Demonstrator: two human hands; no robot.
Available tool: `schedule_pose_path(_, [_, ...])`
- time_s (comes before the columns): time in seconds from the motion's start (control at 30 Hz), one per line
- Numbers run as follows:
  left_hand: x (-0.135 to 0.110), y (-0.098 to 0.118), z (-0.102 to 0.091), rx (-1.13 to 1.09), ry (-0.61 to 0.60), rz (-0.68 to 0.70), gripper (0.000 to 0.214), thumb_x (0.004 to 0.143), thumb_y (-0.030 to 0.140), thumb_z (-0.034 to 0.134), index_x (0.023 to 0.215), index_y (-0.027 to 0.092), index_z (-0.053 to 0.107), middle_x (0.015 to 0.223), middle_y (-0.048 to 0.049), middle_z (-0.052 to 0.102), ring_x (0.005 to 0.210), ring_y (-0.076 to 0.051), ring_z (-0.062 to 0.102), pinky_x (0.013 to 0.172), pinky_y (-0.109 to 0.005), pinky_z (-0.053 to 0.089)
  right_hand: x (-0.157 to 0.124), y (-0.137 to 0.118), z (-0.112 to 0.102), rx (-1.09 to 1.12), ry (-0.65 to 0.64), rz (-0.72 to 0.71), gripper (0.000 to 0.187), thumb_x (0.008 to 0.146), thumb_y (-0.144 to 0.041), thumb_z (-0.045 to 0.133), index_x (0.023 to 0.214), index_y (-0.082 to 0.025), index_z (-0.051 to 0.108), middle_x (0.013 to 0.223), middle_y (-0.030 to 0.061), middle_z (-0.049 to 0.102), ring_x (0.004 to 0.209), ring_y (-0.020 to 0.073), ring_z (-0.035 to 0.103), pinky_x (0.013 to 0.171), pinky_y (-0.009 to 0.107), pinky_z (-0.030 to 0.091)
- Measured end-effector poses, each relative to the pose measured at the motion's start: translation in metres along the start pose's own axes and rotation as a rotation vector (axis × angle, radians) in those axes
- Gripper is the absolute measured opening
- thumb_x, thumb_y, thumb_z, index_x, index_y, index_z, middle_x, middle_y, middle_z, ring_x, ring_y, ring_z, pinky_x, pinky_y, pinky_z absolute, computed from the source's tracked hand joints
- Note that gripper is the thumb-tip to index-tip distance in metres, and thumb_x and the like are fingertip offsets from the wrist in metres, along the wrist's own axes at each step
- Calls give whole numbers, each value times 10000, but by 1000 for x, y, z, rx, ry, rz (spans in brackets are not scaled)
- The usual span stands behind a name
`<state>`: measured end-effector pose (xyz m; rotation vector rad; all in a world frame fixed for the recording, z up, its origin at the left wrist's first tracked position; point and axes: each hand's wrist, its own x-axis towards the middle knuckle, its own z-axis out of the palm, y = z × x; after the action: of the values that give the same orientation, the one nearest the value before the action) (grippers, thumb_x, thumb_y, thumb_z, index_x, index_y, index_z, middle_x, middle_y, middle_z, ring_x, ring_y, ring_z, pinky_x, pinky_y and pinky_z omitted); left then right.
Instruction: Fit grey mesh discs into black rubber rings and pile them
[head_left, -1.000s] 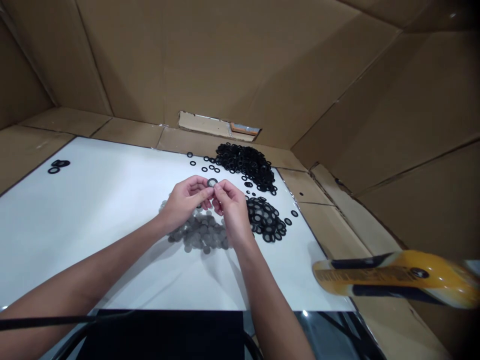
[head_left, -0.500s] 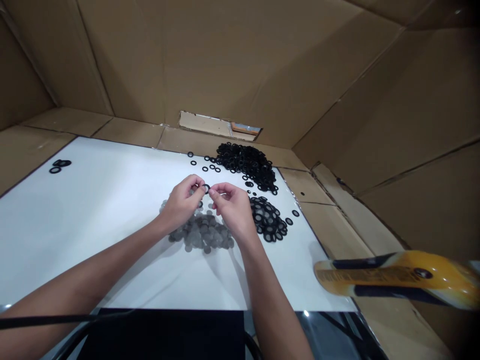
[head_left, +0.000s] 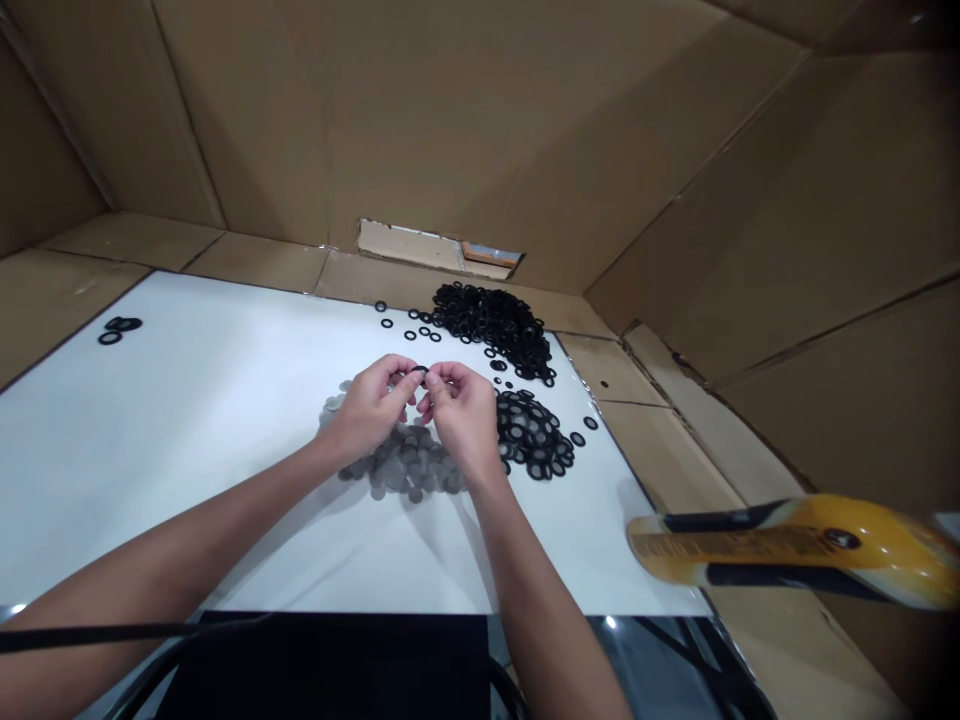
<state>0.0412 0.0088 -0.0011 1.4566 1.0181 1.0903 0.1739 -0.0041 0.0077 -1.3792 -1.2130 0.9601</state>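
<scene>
My left hand (head_left: 367, 408) and my right hand (head_left: 461, 415) meet above a white board (head_left: 165, 430), their fingertips pinching a small black rubber ring (head_left: 420, 370) that is mostly hidden. Whether a mesh disc sits inside it is impossible to see. Directly below my hands lies a pile of grey mesh discs (head_left: 405, 465). Right of my right hand is a heap of black rings with mesh centres (head_left: 531, 435). Farther back sits a dense pile of plain black rubber rings (head_left: 487, 322), with several loose rings (head_left: 424, 332) to its left.
A few black rings (head_left: 116, 330) lie at the board's far left. Cardboard walls (head_left: 450, 120) surround the board. A blurred yellow-and-black object (head_left: 787, 545) intrudes at the right. A black panel (head_left: 330, 665) and a black cable (head_left: 90, 637) cross the bottom.
My hands have moved closer, and my right fingertips have come back onto the ring. The ring now shows less between my fingers. The piles have not visibly moved.
</scene>
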Motion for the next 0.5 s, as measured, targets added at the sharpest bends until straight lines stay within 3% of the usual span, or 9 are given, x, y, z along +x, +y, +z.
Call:
schedule_pose_path(0.23, [-1,6,0,15,-40,-2,228,925,400,557,910,173,569,738,8,599,599,-112,567,563,-232,465,-4,1,3,-39,22,-20,200,843,-401,570,815,-203,568,543,-29,573,449,131,507,453,242,408])
schedule_pose_path(0.5, [-2,6,-2,-11,-10,-2,242,903,413,598,921,171,589,703,3,624,615,-128,594,557,-230,459,0,-4,-3,61,58,30,212,738,-351,729,782,-145,699,596,14,662,464,129,576,477,238,456])
